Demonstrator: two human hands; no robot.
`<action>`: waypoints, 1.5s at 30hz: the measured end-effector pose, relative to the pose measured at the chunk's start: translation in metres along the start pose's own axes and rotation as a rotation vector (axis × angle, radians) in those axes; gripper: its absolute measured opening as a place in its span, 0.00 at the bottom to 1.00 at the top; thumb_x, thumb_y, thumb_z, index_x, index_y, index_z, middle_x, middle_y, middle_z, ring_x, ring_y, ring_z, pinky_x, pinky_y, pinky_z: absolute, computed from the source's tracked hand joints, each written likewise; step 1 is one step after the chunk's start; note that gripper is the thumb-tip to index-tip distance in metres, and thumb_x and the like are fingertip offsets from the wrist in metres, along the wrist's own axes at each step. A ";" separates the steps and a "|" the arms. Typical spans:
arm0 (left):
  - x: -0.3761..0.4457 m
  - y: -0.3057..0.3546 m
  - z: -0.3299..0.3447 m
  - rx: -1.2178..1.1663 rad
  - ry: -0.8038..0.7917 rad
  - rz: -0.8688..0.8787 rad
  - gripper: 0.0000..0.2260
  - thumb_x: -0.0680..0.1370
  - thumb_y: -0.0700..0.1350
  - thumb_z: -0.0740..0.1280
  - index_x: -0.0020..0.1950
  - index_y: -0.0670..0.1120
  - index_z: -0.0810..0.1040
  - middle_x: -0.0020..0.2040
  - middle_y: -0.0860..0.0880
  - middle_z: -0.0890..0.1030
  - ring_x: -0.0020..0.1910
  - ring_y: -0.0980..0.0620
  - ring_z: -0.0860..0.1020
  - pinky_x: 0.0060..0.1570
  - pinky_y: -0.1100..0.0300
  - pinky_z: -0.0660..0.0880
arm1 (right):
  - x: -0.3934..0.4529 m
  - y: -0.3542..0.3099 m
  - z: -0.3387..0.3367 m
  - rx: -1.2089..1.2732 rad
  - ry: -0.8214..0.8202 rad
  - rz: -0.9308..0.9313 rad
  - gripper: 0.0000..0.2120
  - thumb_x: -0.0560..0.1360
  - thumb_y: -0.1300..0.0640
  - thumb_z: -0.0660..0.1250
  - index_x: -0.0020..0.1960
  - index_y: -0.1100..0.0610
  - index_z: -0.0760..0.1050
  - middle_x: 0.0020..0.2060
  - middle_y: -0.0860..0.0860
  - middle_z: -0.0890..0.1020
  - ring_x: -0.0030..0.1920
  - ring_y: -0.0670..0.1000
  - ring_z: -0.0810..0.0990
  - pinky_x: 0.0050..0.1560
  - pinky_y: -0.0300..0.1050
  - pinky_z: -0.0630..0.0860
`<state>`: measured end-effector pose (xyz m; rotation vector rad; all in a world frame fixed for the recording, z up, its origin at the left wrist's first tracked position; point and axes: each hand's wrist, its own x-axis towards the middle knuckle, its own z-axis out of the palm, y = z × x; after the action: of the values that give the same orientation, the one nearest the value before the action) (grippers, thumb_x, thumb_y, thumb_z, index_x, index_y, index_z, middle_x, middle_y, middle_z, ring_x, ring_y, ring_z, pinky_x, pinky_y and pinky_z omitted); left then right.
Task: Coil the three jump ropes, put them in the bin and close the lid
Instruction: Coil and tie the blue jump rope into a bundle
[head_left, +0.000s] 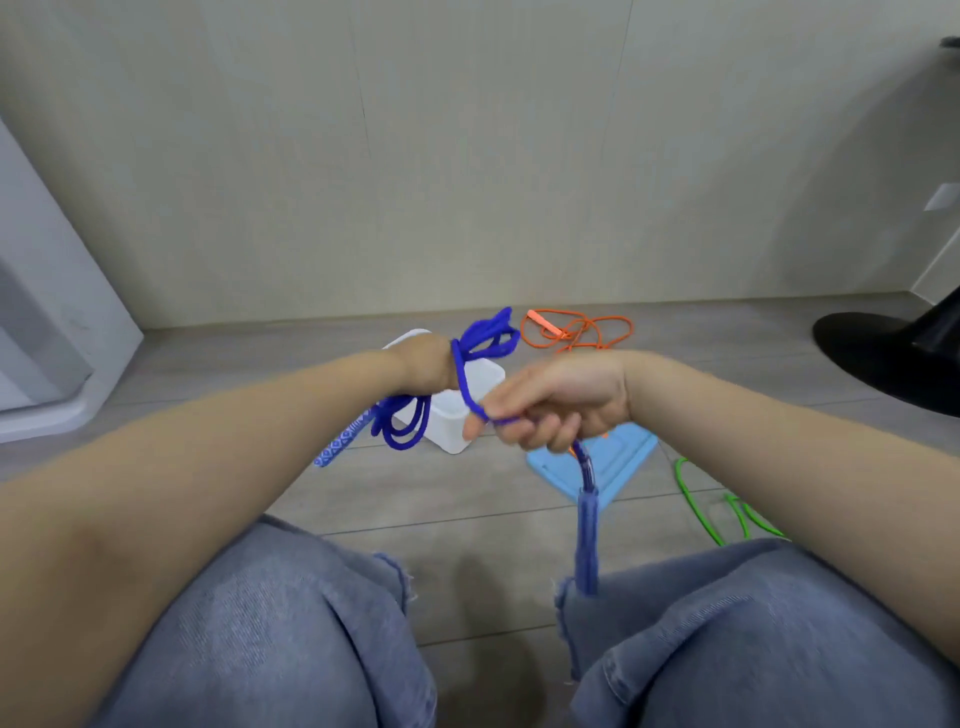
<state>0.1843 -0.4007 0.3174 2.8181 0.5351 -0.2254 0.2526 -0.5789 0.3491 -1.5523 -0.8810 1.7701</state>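
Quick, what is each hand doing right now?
Left hand: holds the coiled loops of the blue rope.
Right hand: fingers curled round the same rope, one handle dangling below.

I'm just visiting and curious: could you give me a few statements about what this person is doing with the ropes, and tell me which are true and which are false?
1. The blue rope is held in both hands. True: the left hand holds its loops and the right hand grips the strand.
2. The orange rope already lies in the bin. False: it lies loose on the floor by the wall.
3. The lid is on the bin. False: the light blue lid lies on the floor beside the open bin.
4. A green rope lies on the floor to the person's right. True.
5. A blue handle hangs below the right hand. True.
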 end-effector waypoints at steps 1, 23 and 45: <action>-0.001 -0.003 -0.007 -0.061 0.020 0.003 0.08 0.75 0.44 0.65 0.39 0.44 0.69 0.34 0.47 0.73 0.35 0.45 0.73 0.34 0.58 0.68 | 0.005 0.010 0.003 -0.007 -0.047 0.061 0.12 0.81 0.55 0.55 0.56 0.56 0.75 0.30 0.47 0.66 0.24 0.41 0.59 0.20 0.30 0.54; -0.011 0.042 0.024 0.469 -0.060 0.230 0.09 0.75 0.41 0.60 0.34 0.46 0.67 0.31 0.51 0.70 0.34 0.48 0.71 0.35 0.57 0.68 | 0.013 -0.018 -0.025 -0.165 0.831 -0.118 0.12 0.76 0.55 0.68 0.35 0.57 0.75 0.25 0.49 0.71 0.22 0.45 0.66 0.21 0.34 0.64; -0.022 0.033 -0.027 -0.210 -0.163 0.307 0.08 0.73 0.40 0.69 0.41 0.43 0.70 0.32 0.51 0.73 0.29 0.57 0.70 0.27 0.69 0.68 | 0.013 0.033 -0.011 -0.200 0.192 -0.046 0.26 0.79 0.39 0.56 0.39 0.60 0.76 0.27 0.53 0.73 0.38 0.55 0.79 0.49 0.44 0.76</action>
<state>0.1797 -0.4301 0.3551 2.6020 0.0807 -0.3128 0.2610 -0.5866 0.3140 -1.7807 -1.0138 1.5077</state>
